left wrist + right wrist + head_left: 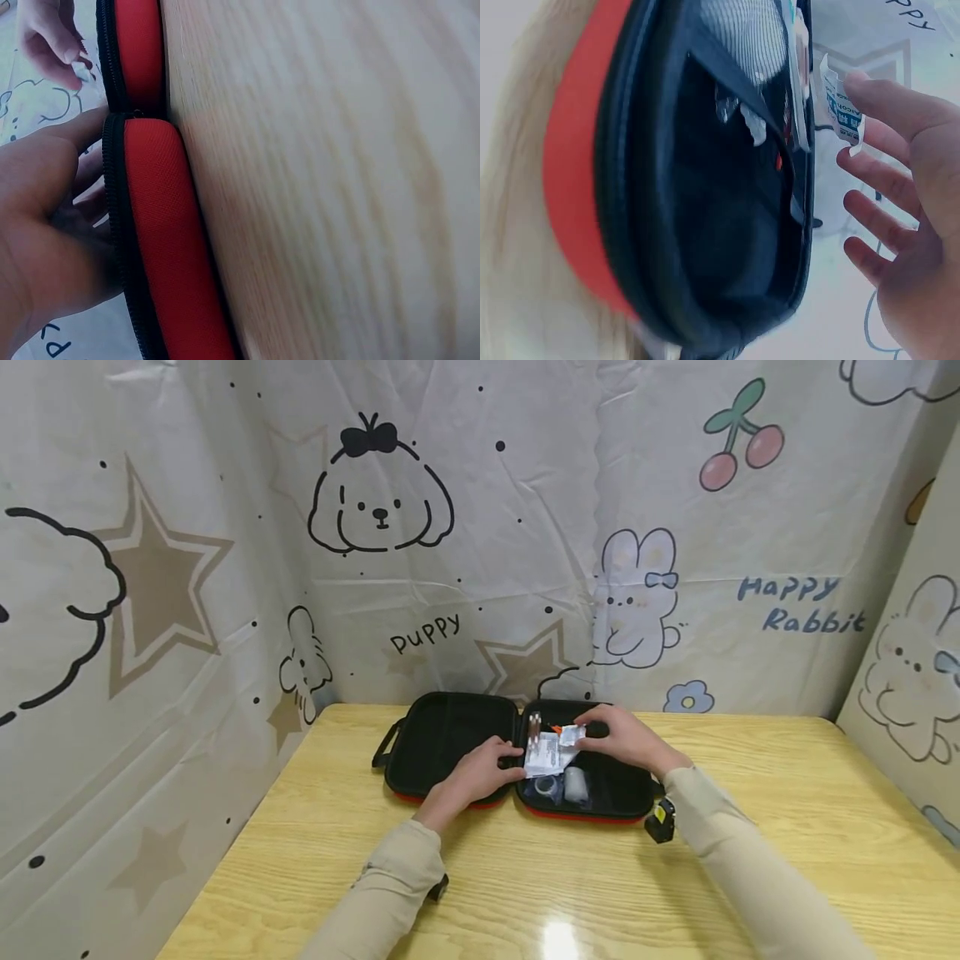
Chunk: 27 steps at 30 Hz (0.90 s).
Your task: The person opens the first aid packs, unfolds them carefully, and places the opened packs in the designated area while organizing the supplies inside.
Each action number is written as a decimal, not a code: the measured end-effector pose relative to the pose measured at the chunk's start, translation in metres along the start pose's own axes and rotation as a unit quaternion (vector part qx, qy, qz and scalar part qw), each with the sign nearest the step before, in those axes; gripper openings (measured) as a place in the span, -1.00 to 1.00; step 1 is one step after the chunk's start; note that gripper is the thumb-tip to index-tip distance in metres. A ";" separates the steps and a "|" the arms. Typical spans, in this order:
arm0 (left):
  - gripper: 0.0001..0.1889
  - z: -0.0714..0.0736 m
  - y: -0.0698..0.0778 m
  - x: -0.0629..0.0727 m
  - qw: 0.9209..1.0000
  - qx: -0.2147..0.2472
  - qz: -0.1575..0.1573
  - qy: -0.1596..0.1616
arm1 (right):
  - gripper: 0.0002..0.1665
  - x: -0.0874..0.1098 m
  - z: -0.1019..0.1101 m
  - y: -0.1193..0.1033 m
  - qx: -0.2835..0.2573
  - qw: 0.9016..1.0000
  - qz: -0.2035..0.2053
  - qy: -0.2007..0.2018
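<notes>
A black-lined case with a red outer shell (154,172) lies unfolded on the table, both halves upward. My right hand (618,735) pinches a small white sachet of alcohol wipe (841,109) between thumb and index finger, above the right half (618,789); its other fingers are spread. My left hand (480,772) reaches over the left half (438,735), thumb and fingertips apart at the edge of some white packets (543,753). Whether they touch the packets cannot be made out. Below the packets sit a white roll (575,785) and a bagged ring-shaped roll (546,787).
Something orange (557,728) shows behind the packets. A black strap (742,97) crosses the right half. The carrying handle (386,745) sticks out left. Wood-grain table (525,877) surrounds the case, and a printed curtain (450,585) hangs close behind it.
</notes>
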<state>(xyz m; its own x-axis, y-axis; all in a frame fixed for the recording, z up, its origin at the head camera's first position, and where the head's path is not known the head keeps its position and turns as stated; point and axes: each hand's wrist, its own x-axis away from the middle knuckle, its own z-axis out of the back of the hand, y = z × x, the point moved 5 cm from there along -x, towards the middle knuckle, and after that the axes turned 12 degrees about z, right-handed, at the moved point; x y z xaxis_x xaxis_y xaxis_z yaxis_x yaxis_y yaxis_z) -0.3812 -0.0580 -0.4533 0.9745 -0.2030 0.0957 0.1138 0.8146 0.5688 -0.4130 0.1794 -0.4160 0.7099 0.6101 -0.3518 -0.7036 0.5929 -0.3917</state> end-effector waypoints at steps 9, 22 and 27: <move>-0.50 -0.002 -0.004 0.003 1.000 0.005 0.002 0.000 | -0.54 0.024 0.013 0.008 0.007 0.999 -0.034 0.000; -0.50 -0.001 -0.001 0.001 1.000 0.002 0.001 0.000 | -0.57 0.050 0.020 0.028 0.024 0.999 -0.029 0.003; -0.50 -0.001 -0.001 0.001 1.000 -0.001 -0.004 0.003 | -0.56 0.053 0.014 0.032 0.047 0.997 -0.058 -0.021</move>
<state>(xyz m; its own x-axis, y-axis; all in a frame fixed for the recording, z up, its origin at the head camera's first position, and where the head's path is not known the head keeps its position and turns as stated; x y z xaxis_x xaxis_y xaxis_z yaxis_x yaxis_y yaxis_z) -0.3804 -0.0583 -0.4546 0.9748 -0.2054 0.0867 0.1209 0.8139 0.5683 -0.3982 0.2382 -0.4355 0.7860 0.5550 -0.2723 -0.6182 0.7062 -0.3450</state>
